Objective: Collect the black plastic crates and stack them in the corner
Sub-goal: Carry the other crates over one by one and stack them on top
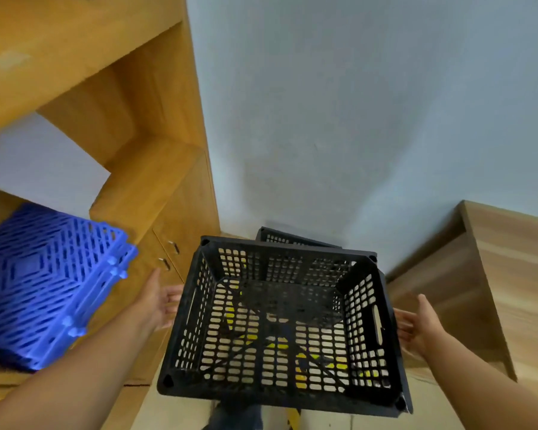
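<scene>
A black plastic crate (280,324) sits in the middle of the view, open side up, its perforated walls and floor letting pale floor and some yellow marking show through from below. Whether it rests on something or hangs in the air cannot be told from here.

The left hand (162,301) is at the crate's left wall, fingers straight and spread toward the slot handle, touching or just short of the wall; contact cannot be confirmed. Its grip is apart and holds nothing. The right hand (416,324) is at the right wall beside the slot handle there, palm turned inward, fingers extended; its grip is likewise apart, and no fingers curl round the rim.

Behind the crate, toward the corner where the wall (354,119) meets the wooden cabinet (180,218), the rim of a second black crate (288,237) shows, mostly hidden by the first.

To the left, a stack of blue plastic grids (44,280) lies on a shelf of the wooden cabinet, near its front edge. Two small metal door handles (170,254) are on the cabinet's lower front. To the right stands a wooden desk (503,274), its side panel close to the right hand.
</scene>
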Demonstrator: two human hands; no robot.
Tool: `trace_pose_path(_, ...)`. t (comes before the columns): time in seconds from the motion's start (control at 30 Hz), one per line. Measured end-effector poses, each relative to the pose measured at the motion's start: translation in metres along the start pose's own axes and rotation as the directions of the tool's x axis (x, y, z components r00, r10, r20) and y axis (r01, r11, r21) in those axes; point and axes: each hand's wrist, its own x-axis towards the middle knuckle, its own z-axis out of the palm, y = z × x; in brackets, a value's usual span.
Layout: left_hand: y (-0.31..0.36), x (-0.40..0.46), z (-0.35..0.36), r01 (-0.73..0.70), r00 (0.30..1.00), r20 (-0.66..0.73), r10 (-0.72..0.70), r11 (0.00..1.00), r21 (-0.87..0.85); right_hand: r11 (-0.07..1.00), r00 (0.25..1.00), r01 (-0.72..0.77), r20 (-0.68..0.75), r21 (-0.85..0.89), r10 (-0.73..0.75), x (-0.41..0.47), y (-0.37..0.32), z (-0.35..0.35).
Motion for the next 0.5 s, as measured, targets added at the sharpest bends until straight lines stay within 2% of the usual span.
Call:
trace_pose_path(0.2, 0.060, 0.034, 0.024, 0.027, 0.999, 0.034, -0.029, 0.998, 0.051, 0.990, 0.997, 0.023, -0.071, 0.137, -0.014, -0.003, -0.015, 0.036)
trace_pose_path(0.5, 0.099, 0.090, 0.075, 0.050, 0.999, 0.005, -0.051, 0.992, 0.119, 0.990, 0.996, 0.008, -0.089, 0.142, 0.005, 0.040, -0.048, 0.050)
